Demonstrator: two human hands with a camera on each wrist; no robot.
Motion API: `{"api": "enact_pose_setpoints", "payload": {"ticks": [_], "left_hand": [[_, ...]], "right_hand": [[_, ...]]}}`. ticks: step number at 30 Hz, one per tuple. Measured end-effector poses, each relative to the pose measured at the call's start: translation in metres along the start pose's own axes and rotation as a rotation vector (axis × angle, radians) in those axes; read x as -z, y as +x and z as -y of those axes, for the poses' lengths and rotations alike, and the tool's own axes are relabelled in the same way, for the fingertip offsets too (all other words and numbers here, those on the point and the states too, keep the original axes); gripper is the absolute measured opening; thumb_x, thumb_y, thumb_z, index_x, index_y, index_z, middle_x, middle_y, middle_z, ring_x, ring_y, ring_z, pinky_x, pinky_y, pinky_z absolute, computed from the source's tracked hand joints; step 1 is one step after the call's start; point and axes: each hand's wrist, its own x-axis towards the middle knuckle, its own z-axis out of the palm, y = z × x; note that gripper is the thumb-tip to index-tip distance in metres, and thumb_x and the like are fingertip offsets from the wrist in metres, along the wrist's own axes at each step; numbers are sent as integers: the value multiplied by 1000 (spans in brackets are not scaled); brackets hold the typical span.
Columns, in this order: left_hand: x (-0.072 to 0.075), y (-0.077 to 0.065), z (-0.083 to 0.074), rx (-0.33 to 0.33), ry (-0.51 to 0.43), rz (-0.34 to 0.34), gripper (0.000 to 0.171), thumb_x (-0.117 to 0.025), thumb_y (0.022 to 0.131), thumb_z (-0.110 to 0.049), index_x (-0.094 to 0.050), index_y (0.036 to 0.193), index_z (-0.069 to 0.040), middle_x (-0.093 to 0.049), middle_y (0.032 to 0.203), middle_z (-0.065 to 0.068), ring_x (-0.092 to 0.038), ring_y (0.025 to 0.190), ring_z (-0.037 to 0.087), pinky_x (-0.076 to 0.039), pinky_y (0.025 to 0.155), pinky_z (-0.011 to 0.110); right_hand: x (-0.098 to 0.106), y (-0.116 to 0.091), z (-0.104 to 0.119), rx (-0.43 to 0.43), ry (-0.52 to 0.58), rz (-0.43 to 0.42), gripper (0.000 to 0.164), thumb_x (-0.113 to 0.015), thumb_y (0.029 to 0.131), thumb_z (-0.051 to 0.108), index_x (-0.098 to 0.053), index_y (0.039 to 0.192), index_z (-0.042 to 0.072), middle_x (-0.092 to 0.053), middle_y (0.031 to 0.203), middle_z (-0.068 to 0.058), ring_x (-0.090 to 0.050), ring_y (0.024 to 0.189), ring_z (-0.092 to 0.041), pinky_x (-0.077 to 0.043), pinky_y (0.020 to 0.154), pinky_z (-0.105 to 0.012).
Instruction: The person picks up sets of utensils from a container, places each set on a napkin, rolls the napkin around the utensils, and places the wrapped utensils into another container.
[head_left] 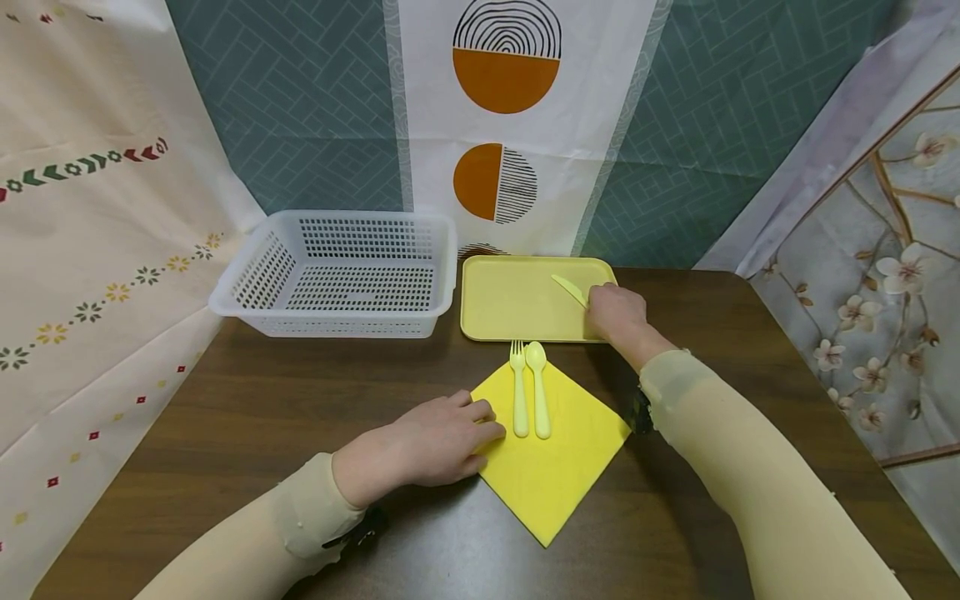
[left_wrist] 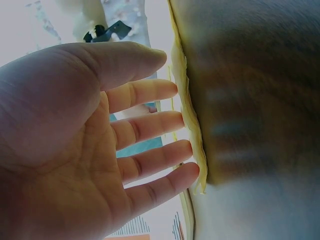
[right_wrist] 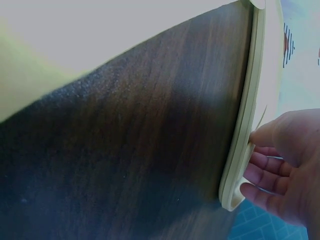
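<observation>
A yellow plastic knife (head_left: 570,289) lies slantwise over the yellow tray (head_left: 510,300), blade towards the far left. My right hand (head_left: 618,312) pinches its handle, which the fingers hide in the head view. In the right wrist view, thumb and fingertips are right at the tray's rim. Below the tray is a folded yellow napkin (head_left: 547,492), turned like a diamond. On it a yellow fork (head_left: 520,400) and a yellow spoon (head_left: 540,400) lie side by side, tips pointing away. My left hand (left_wrist: 75,135) rests its straight fingertips on the napkin's left edge.
A white perforated plastic basket (head_left: 360,325) stands at the back left, beside the tray. All of this is on a dark wooden table (head_left: 315,392). Patterned cloths (head_left: 300,100) hang behind and at both sides.
</observation>
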Motion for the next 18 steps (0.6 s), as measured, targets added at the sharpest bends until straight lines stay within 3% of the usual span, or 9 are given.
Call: {"api": "enact_pose_setpoints", "payload": {"ticks": [18], "left_hand": [[1, -1, -1, 8, -8, -5, 30, -72, 105, -28, -73, 134, -19, -67, 125, 1, -57, 105, 24, -51, 89, 35]], "right_hand": [[-2, 2, -3, 1, 36, -19, 8, -56, 94, 5, -65, 94, 3, -66, 95, -17, -59, 86, -33, -53, 72, -52]]}}
